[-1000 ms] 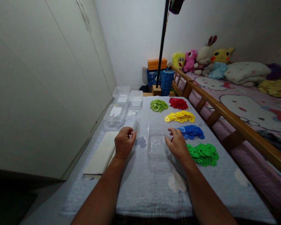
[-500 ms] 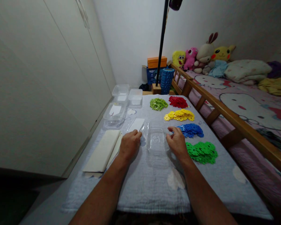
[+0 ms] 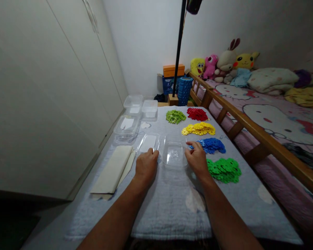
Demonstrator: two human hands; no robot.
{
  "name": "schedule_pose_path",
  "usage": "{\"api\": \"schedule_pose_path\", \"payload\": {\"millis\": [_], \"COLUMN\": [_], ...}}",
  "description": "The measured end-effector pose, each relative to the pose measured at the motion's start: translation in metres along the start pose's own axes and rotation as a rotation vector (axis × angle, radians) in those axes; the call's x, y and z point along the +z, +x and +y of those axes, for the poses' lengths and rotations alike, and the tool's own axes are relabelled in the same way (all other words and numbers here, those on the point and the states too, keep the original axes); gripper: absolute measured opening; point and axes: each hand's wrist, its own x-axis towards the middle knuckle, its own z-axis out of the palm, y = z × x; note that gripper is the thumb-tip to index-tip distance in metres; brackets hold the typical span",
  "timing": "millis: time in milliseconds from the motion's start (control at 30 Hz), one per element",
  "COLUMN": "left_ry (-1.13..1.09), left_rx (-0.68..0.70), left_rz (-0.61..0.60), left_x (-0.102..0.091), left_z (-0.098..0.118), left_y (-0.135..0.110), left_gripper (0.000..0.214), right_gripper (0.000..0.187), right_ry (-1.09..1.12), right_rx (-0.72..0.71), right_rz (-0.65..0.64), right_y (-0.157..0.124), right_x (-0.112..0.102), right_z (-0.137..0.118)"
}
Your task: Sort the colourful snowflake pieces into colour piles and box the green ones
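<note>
A clear plastic container [image 3: 174, 154] sits open on the pale blue blanket [image 3: 169, 205], just in front of me. My right hand [image 3: 197, 160] has curled fingers pinching its right rim. Its clear lid [image 3: 148, 142], with a white label, lies flat just left of it. My left hand [image 3: 146, 165] is closed on the lid's near edge. Right of the container lie piles of flat plastic pieces: blue [image 3: 211, 145], dark green [image 3: 224, 170], yellow [image 3: 198, 128], red [image 3: 197, 114] and light green [image 3: 175, 116].
Several more clear containers [image 3: 127, 126] stand at the back left near the white wardrobe [image 3: 54, 86]. A folded cream cloth [image 3: 112, 170] lies at left. A wooden bed rail [image 3: 250, 128] runs along the right; a black pole [image 3: 178, 48] rises behind.
My left hand has brought the lid from a raised, tilted hold down flat beside the container. The right hand stayed at the container's right rim.
</note>
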Motion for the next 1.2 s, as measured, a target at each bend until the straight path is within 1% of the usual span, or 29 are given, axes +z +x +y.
{"api": "schedule_pose_path", "payload": {"millis": [167,300,367,433,533,600,633,700,800,900,967,1033,1133,1200], "left_ry": [-0.062,-0.105,-0.134,-0.2,-0.437,-0.682,-0.809,-1.042,-1.327,-1.496,-1.535,-1.552,-1.572,-1.586], "left_rx": [-0.048,-0.058,-0.062,-0.065,-0.076,-0.083,-0.079,-0.048,-0.019,-0.039,-0.057,-0.079,-0.102,-0.104], "left_rz": [-0.007,0.002,0.014,0.058,0.181,0.238,0.248,0.236,0.152,0.076,0.07,0.073,0.047,0.02], "left_x": [0.006,0.013,0.016,0.017,0.015,0.013,0.012,0.012,0.012,0.012,0.012,0.011,0.01,0.009], "left_z": [-0.005,-0.009,-0.01,-0.011,-0.01,-0.009,-0.008,-0.006,0.0,0.005,0.006,0.006,0.004,0.004], "left_y": [0.004,0.008,0.009,0.009,0.009,0.008,0.008,0.006,0.005,0.005,0.005,0.006,0.007,0.006], "left_gripper": [0.018,0.015,0.016,0.016,0.022,0.024,0.026,0.032,0.049,0.063,0.065,0.065,0.066,0.066], "right_gripper": [0.029,0.028,0.028,0.029,0.031,0.032,0.032,0.031,0.03,0.03,0.029,0.027,0.024,0.028], "right_ry": [0.026,0.048,0.059,0.064,0.07,0.075,0.078,0.091,0.11,0.078,0.018,-0.079,-0.282,-0.413], "right_rx": [-0.003,0.002,0.011,0.019,0.024,0.025,0.026,0.03,0.033,0.007,-0.031,-0.074,-0.12,-0.115], "right_rz": [-0.021,-0.025,-0.028,-0.034,-0.047,-0.058,-0.066,-0.093,-0.15,-0.167,-0.147,-0.143,-0.221,-0.299], "right_y": [0.0,0.0,0.0,0.0,0.0,0.0,0.0,-0.001,0.001,0.007,0.014,0.019,0.017,0.008], "right_x": [0.0,0.001,0.001,0.001,0.001,0.0,0.001,0.001,-0.002,-0.017,-0.037,-0.062,-0.098,-0.115], "right_z": [0.0,-0.001,-0.001,-0.002,-0.002,-0.002,-0.002,-0.002,-0.004,0.0,0.007,0.018,0.037,0.048]}}
